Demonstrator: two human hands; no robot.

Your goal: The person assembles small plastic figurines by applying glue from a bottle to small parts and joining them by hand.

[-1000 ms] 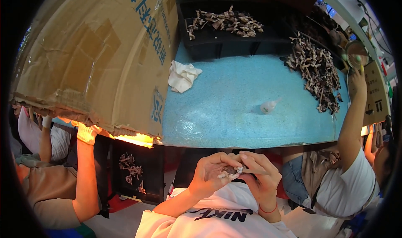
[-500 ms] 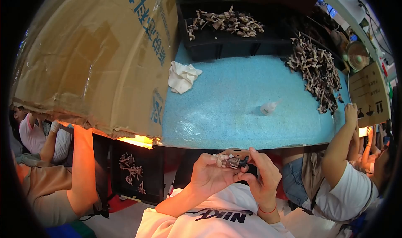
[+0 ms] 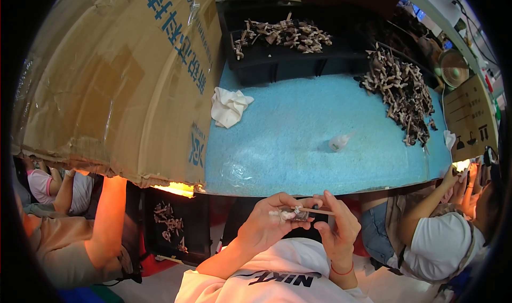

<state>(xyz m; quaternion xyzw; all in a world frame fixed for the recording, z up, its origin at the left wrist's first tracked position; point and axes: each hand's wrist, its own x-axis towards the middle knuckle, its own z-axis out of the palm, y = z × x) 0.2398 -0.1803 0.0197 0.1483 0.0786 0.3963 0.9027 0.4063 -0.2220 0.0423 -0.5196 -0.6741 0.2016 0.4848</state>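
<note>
My left hand (image 3: 261,223) is closed round a small painted figurine (image 3: 288,214), pale at its left end and dark brown toward the right. The figurine lies sideways in front of my chest, just off the table's near edge. Across its right end runs a thin pale stick (image 3: 320,212). My right hand (image 3: 341,225), with a red cord at the wrist, is curled around the stick's outer end. Its index finger points up and its thumb sits below; the exact grip is partly hidden.
A large cardboard box (image 3: 117,89) fills the left. On the blue table (image 3: 282,116) are a crumpled white cloth (image 3: 229,106), a small clear bottle (image 3: 339,142) and a heap of figurines (image 3: 400,95). Behind stands a black tray (image 3: 256,73) of figurines; a black bin (image 3: 197,233) is lower left. People sit either side.
The figurine has turned in my left hand, and the thin stick now shows plainly across it. My right thumb has drawn back from the figurine. The person at right has lowered an arm from the table.
</note>
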